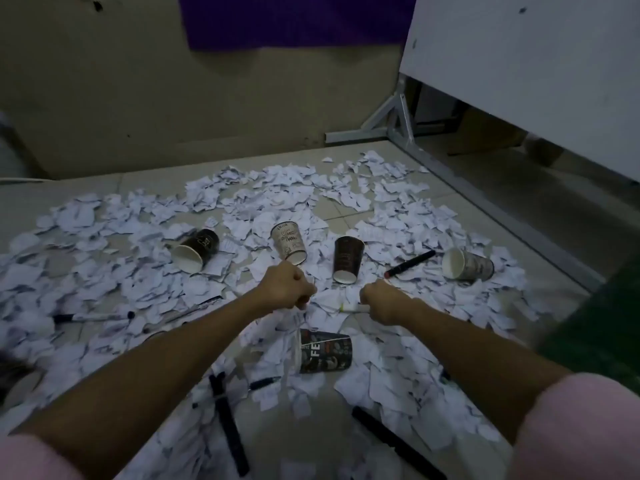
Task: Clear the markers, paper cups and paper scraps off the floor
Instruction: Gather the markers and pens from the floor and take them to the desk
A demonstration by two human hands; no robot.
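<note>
Torn white paper scraps (263,188) cover the tiled floor. Several paper cups lie on them: a dark cup (195,249), a beige printed cup (289,242), a brown cup (347,259), a grey cup (465,265) and a dark lettered cup (325,351). Markers lie about: a black one with a red end (410,263), one at the left (93,317), and a black one (228,417) near me. My right hand (381,299) grips a white marker (353,308) low over the scraps. My left hand (287,285) is a closed fist beside it; I see nothing clearly in it.
A white table's top (519,64) and metal leg frame (401,126) stand at the back right. A beige wall (138,98) with a purple sheet (294,19) closes the back. A long black bar (394,441) lies near my right arm. Green flooring (602,334) starts at the right.
</note>
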